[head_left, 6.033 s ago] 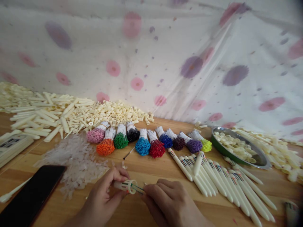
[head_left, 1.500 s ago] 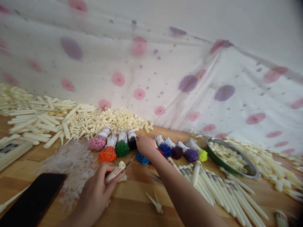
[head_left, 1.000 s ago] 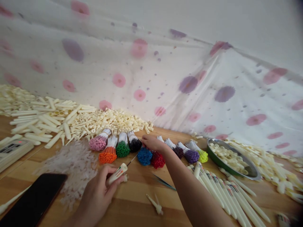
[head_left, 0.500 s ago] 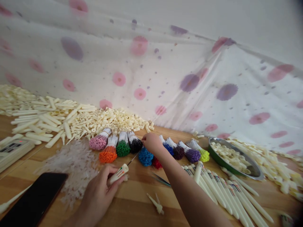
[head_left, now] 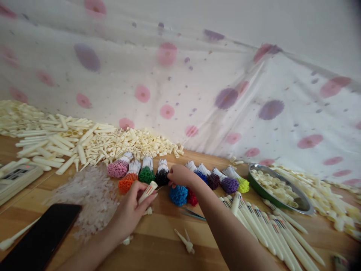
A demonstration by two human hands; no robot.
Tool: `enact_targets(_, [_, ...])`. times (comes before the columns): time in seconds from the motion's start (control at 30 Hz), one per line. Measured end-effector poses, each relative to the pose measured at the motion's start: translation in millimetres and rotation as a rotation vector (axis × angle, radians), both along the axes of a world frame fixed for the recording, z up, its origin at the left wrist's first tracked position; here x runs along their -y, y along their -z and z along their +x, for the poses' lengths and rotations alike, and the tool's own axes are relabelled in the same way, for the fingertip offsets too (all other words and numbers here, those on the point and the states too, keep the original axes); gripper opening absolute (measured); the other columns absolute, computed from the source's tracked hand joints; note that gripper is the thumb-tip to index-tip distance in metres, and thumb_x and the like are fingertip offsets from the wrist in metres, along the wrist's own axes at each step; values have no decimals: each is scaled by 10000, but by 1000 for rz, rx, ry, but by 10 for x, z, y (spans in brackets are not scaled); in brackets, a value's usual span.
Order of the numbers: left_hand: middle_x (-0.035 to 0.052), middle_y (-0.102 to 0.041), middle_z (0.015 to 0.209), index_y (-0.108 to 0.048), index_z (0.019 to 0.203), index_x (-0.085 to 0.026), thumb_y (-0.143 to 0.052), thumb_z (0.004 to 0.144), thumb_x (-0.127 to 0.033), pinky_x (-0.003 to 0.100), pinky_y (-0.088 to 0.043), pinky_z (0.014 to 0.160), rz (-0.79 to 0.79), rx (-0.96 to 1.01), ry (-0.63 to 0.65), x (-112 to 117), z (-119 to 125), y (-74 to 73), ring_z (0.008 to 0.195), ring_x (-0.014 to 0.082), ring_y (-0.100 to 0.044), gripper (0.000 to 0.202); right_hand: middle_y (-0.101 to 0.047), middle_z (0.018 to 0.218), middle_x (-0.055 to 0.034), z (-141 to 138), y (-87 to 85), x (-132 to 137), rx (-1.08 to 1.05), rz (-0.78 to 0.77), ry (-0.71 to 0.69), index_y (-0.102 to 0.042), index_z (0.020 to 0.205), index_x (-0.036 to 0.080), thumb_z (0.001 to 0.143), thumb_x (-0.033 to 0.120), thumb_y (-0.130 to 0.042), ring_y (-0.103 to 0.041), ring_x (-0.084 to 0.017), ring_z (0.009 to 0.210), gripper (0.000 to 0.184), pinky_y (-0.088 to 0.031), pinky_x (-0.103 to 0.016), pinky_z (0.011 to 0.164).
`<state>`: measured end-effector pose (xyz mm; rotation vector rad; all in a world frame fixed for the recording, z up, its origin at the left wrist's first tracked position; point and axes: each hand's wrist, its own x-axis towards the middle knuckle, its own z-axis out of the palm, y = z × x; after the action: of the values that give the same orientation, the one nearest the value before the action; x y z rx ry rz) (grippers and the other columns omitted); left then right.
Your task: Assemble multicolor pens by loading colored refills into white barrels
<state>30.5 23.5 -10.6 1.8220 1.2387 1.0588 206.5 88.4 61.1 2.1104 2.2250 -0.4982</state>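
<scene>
My left hand grips a cream pen barrel, tip raised toward the coloured refill bundles. My right hand reaches across, fingers closed at the black refill bundle and just above the light blue bundle. What it pinches is hidden. The pink, orange and green bundles lie to the left. Red, dark blue, purple and yellow bundles lie to the right.
Cream pen parts are heaped at the back left. Finished white pens lie in a row on the right beside a metal bowl. A black phone, clear bits, tweezers and a loose clip lie on the wooden table.
My left hand has lifted the barrel forward toward the bundles. My right hand has slid from the blue bundle's top to the black one. The blue bundle has shifted nearer.
</scene>
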Motion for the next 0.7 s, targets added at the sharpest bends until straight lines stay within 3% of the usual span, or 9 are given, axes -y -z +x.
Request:
enact_targets(0.1, [-12, -667, 775, -482, 831, -224, -485, 855, -347, 290, -537, 651, -14, 7, 35, -151, 127, -35, 710, 161, -663, 125, -611, 1040, -55, 41, 4, -8, -116, -159, -35, -574, 1069, 152, 910, 300, -521, -617, -166, 838, 224, -529, -341, 717])
enact_targets(0.23, [15, -672, 818, -483, 833, -215, -496, 842, -351, 307, -544, 687, 4, 10, 53, -258, 243, -18, 759, 178, -672, 137, -633, 887, -25, 88, 18, 87, -232, -207, -45, -593, 977, 133, 910, 309, -521, -616, -126, 701, 202, -525, -290, 628])
enact_targets(0.37, [28, -681, 867, -484, 832, -218, -511, 827, -336, 321, -539, 704, 58, -30, 16, -209, 223, -24, 805, 194, -673, 121, -626, 639, 22, 212, -11, 365, -342, -100, -39, -565, 784, 158, 851, 184, -533, -565, -97, 521, 78, -439, -204, 492])
enact_targets(0.43, [13, -687, 833, -493, 823, -225, -530, 816, -334, 308, -537, 658, 95, -72, -8, -148, 164, -54, 749, 191, -677, 115, -640, 649, 31, 309, -29, 539, -408, -30, -38, -520, 778, 180, 846, 141, -464, -549, -85, 488, 97, -405, -186, 465])
enact_targets(0.53, [-12, -701, 780, -531, 814, -238, -568, 797, -334, 284, -529, 599, 174, -137, -12, -49, 54, -99, 675, 186, -684, 105, -621, 668, 32, 473, -26, 774, -483, 63, -51, -491, 787, 198, 863, 181, -438, -552, -96, 555, 94, -401, -189, 509])
enact_targets(0.7, [5, -726, 819, -581, 825, -257, -556, 803, -310, 317, -540, 655, 363, -203, -48, 95, -101, -76, 745, 214, -696, 62, -561, 649, 15, 704, 62, 1040, -529, 282, -121, -536, 773, 198, 884, 283, -468, -502, -120, 579, 155, -372, -211, 509])
